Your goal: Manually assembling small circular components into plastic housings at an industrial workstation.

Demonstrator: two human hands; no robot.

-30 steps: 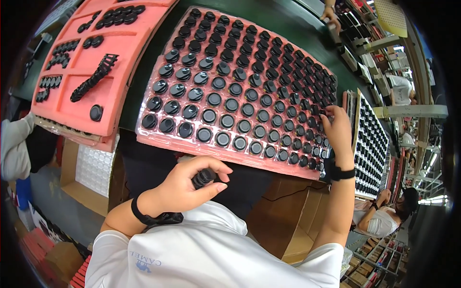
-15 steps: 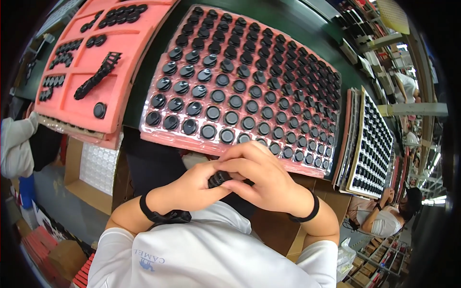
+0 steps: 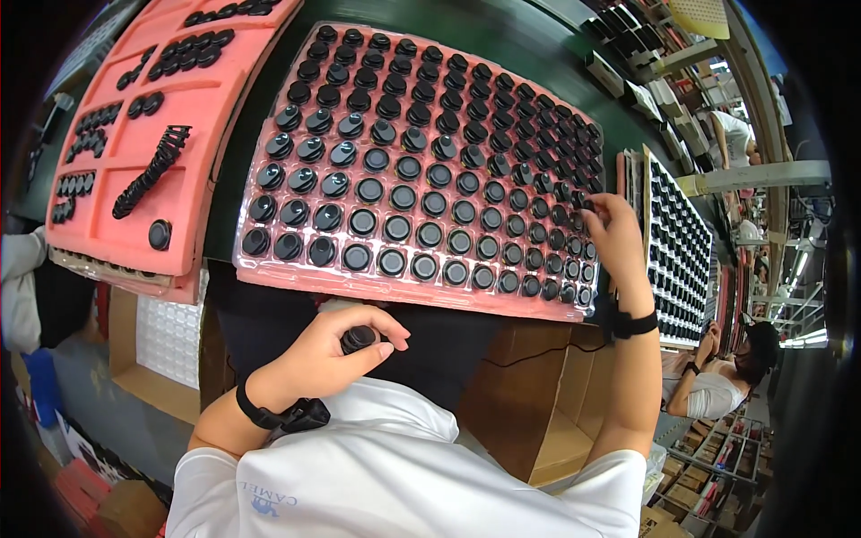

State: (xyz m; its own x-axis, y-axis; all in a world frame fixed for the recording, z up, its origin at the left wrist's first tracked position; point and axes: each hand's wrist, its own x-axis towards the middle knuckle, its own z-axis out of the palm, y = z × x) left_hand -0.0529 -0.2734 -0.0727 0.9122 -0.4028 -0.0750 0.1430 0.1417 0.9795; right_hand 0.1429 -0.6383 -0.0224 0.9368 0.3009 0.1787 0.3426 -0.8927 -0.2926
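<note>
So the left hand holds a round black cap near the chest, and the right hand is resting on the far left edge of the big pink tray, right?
Not quite. The head view shows the right hand at the far right edge of the big pink tray, among the black caps there. The left hand does hold a round black cap near the chest.

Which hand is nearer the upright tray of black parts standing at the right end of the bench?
Right. The right hand works at the pink tray's right edge, just beside the upright tray. The left hand sits near the body holding a black part, far left of it.
</note>
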